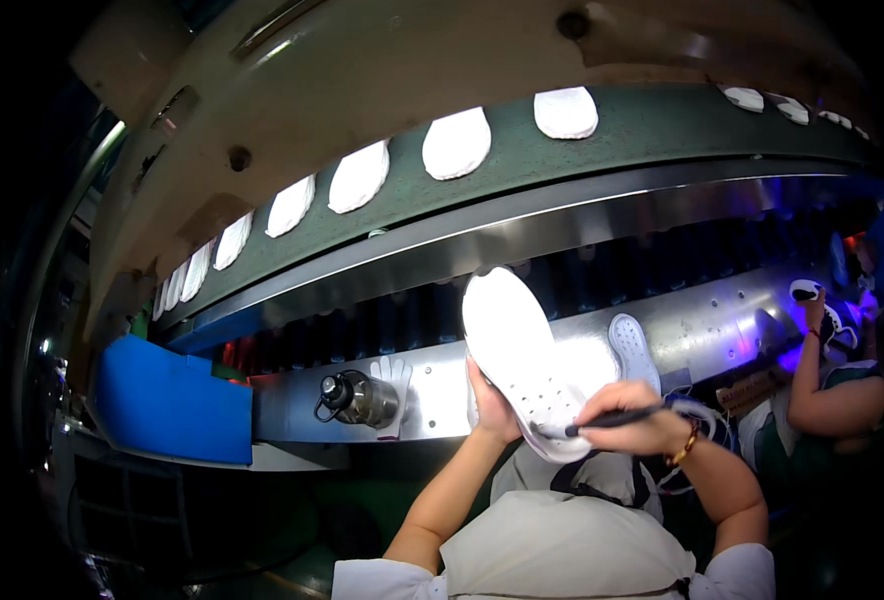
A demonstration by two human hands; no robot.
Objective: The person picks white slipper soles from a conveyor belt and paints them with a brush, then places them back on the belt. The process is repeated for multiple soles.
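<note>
My left hand (494, 405) is closed round the side of a white clog (510, 335), a shoe with small round holes toward its near end. The clog is tilted, its solid end pointing away from me. In my right hand (630, 425) is a slim black pen-shaped tool (617, 418), its tip at the near rim of the clog. Whether the tip touches the surface, I cannot tell. Just beyond my right hand, a pale grey-white perforated shoe (634, 348) rests on the metal ledge (442, 385).
Left on the ledge stand a bottle with a black lid (367, 398) and a white glove (394, 380). Beyond, a green conveyor belt (412, 195) carries several white shoe pieces (457, 145). A blue panel (177, 405) closes the left end. At right, a co-worker's hand (814, 305) holds a shoe.
</note>
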